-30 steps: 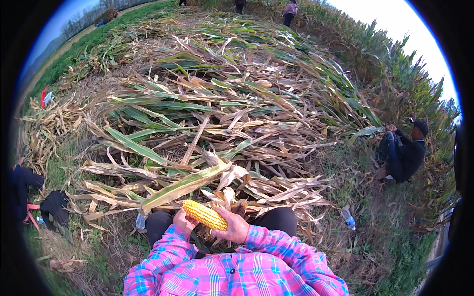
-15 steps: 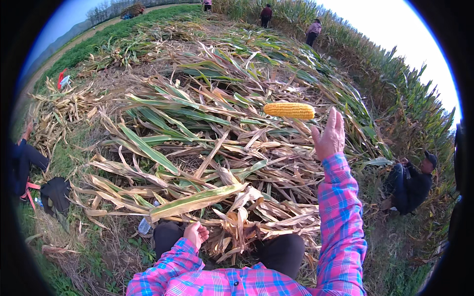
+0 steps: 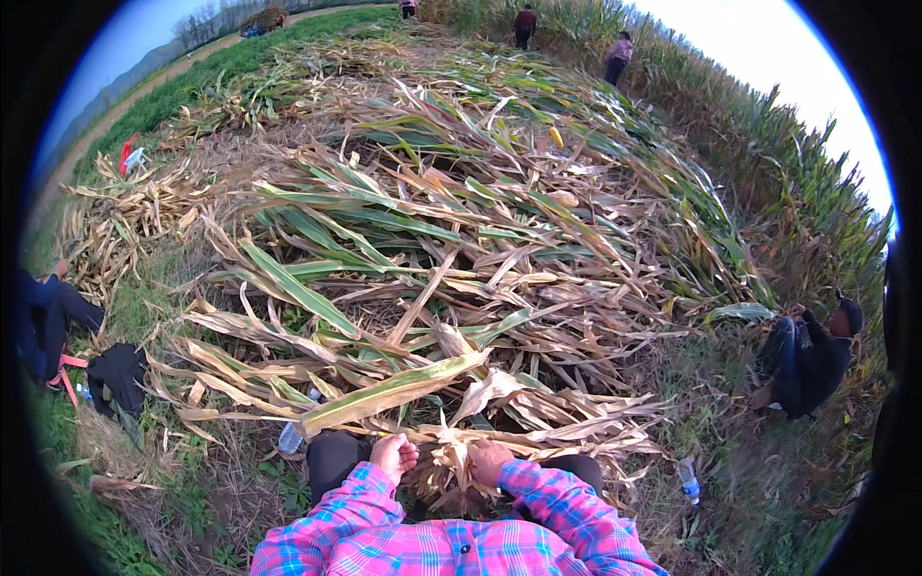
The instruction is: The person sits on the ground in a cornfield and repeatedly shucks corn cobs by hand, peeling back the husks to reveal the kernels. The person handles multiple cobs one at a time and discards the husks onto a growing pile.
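My left hand (image 3: 393, 458) is closed in a fist above my left knee, just beside a tuft of dry corn husk (image 3: 448, 457); what it holds, if anything, is hidden. My right hand (image 3: 489, 463) has its fingers closed at the other side of that tuft, gripping the husk between my knees. Across the heap of cut corn stalks (image 3: 423, 298) lie dry brown and green leaves, one broad leaf (image 3: 394, 392) resting right in front of my left hand. A bare yellow ear of corn (image 3: 556, 137) shows farther off, over the stalks.
Plastic bottles lie at left (image 3: 290, 438) and right (image 3: 689, 482). A person in dark clothes (image 3: 814, 355) sits at the right; another (image 3: 53, 322) is at the left edge, near a black bag (image 3: 117, 378). Standing corn (image 3: 759, 182) lines the right; several people stand far back.
The bare ear of corn, in mid-air beyond my outstretched open right hand before, is now far off over the stalks. My right hand has come back to the husk between my knees.
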The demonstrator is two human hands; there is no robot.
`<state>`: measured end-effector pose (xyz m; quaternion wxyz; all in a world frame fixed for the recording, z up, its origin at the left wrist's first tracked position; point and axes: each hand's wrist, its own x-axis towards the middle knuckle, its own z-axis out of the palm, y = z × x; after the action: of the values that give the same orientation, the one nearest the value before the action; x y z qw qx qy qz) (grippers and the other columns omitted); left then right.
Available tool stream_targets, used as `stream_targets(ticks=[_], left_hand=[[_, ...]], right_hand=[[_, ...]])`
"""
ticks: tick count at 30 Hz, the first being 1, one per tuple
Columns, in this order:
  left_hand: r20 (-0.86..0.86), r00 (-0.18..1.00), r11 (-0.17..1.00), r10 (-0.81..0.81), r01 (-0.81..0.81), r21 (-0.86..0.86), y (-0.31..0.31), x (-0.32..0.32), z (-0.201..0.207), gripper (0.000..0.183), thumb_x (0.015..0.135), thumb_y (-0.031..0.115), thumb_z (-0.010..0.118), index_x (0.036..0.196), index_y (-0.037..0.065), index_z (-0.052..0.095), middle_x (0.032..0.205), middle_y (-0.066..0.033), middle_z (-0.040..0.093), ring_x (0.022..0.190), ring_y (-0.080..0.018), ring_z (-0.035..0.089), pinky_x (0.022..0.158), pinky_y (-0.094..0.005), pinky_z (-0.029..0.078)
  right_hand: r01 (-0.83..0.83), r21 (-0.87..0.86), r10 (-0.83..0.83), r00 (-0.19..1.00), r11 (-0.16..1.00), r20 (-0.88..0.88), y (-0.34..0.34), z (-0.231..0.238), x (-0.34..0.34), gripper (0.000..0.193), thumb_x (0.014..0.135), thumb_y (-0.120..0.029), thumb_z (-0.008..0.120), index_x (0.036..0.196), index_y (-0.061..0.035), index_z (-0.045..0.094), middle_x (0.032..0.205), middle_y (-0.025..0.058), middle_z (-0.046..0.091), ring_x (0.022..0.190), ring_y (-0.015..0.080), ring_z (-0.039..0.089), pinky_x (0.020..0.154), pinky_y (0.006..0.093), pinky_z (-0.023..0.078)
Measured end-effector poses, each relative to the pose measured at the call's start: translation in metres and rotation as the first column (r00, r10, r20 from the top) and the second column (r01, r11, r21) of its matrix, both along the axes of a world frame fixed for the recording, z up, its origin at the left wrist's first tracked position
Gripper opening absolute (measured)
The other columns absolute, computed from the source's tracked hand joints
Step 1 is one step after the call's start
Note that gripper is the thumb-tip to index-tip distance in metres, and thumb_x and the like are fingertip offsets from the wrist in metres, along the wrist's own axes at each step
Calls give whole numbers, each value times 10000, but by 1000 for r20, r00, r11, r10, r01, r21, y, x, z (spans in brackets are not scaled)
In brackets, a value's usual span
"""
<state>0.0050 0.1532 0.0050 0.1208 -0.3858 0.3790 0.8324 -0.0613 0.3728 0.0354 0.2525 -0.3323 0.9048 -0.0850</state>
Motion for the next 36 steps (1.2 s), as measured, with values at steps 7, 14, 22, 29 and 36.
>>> stream_targets(ticks=[7,14,22,29,36], left_hand=[[-18,998,996,-54,52,-66,1,0,-12,166,851,238,500,768,95,505,661,-37,570,553,-165,572,474,-279,471],[-14,996,989,-84,82,-123,-3,-1,-20,183,847,234,506,744,83,506,658,-39,569,561,-170,575,492,-296,481],[1,998,984,-62,61,-165,-2,0,-17,159,839,236,526,773,93,506,658,-31,567,509,-143,563,424,-263,460],[-23,997,978,-70,64,-198,-3,4,-15,135,846,218,503,772,104,499,674,-28,573,543,-154,568,465,-285,468],[-44,999,984,-23,15,-175,-6,8,-10,139,827,217,533,778,88,513,660,-31,569,514,-141,558,423,-266,453]], right_hand=[[-211,107,199,974,972,107,2,-19,33,301,758,-244,506,984,-46,526,1018,168,559,964,320,545,824,409,429],[-29,171,5,990,985,138,13,-17,22,331,751,-289,532,980,-54,576,1032,170,571,973,322,543,829,409,437],[-23,184,-11,983,983,182,18,-36,30,312,766,-242,535,1057,-139,575,1099,152,550,1008,321,540,818,412,456],[52,139,-73,986,989,149,32,-43,30,266,798,-256,491,1002,-112,581,1024,170,548,981,317,534,839,406,426],[70,131,-83,991,989,100,27,-37,27,266,758,-211,505,975,-78,582,1003,178,574,978,323,539,827,391,433]])
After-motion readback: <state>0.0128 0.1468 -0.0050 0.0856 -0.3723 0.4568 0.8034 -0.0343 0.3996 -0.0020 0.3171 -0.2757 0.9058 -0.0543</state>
